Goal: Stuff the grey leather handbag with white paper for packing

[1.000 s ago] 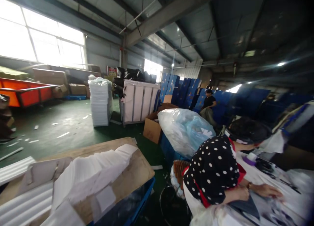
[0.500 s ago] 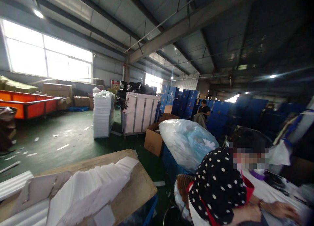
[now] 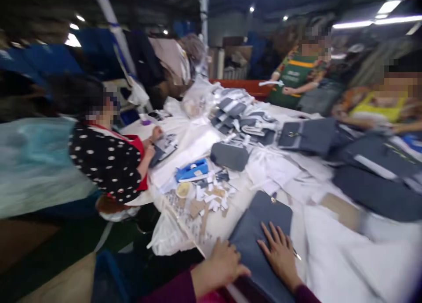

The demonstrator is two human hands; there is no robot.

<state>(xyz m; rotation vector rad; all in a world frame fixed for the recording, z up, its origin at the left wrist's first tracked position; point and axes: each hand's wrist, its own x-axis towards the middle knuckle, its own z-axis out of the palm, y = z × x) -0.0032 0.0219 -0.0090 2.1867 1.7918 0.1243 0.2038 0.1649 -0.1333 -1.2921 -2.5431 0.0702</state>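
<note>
A flat grey-blue bag lies on the white table right in front of me. My left hand rests at its near left edge with fingers curled against it. My right hand lies flat on the bag's face, fingers spread. Neither hand grips anything that I can see. The picture is blurred by motion.
More grey bags and white paper pieces cover the table. A blue tape dispenser and paper scraps lie ahead of my hands. A person in a dotted top works at the left; two other people stand across.
The view has swung right and down, from the warehouse floor and stacked foam to the work table. My two hands have come into view on the grey bag.
</note>
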